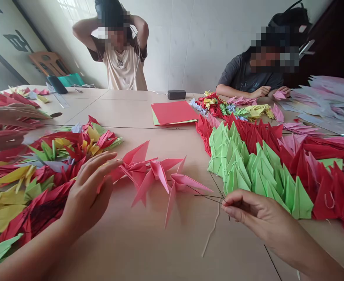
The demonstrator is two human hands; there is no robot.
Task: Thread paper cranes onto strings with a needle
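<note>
Pink folded paper cranes [157, 173] lie joined in a row on the table in front of me. My left hand [91, 191] reaches over their left end, fingers stretched and slightly bent, touching or just above the pink paper; its fingertips partly hide that end. My right hand [248, 212] pinches several thin dark strings [208, 197] between thumb and fingers, just right of the cranes. A pale thread [212, 230] hangs from near the pinch onto the table. Upright green folded pieces [233, 156] stand in rows just behind my right hand.
Colourful folded paper [51, 164] is heaped at left, beside another person's hands [8, 125]. Red paper sheets [174, 113] and a black box [177, 94] lie farther back. Red folded pieces [327, 191] stand at right. Two people sit across the table [113, 107].
</note>
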